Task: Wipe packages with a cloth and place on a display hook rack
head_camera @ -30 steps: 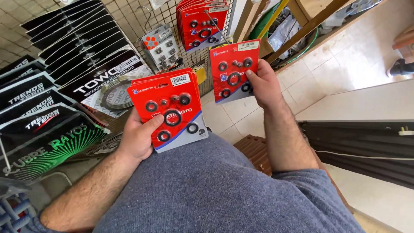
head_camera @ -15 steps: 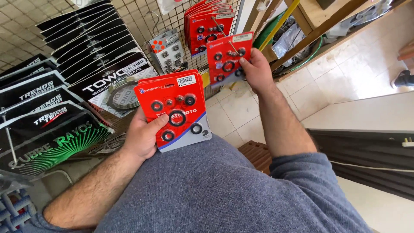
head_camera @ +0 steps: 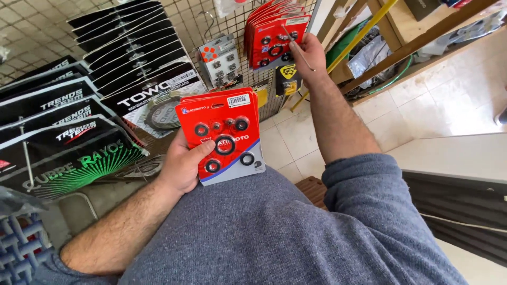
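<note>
At the far left, a row of black flat packets with white and green lettering (head_camera: 63,132) is hanging in overlapping tiers on a wire grid display rack (head_camera: 185,21). Just right of them, the left hand (head_camera: 182,166) is closing around a stack of red blister cards carrying black rubber rings and seals (head_camera: 224,137), thumb lying across the front of the top card and fingers hidden behind; the stack is being held upright in front of the grey-sweatered torso (head_camera: 264,237), near the middle of the view. Above and right of it, a small grey blister card of little dark parts (head_camera: 219,58) is hanging on the rack. Further right, the right hand (head_camera: 306,53) is reaching up to a hanging bunch of matching red blister cards (head_camera: 274,34) and is pinching the front card of that bunch, beside a thin metal hook (head_camera: 298,47) crossing its fingers. Whether the card is already seated on the hook cannot be told. Right of the arm, a yellow pole (head_camera: 364,31) is leaning against a wooden shelf frame (head_camera: 422,31), above the pale tiled floor (head_camera: 422,111).
</note>
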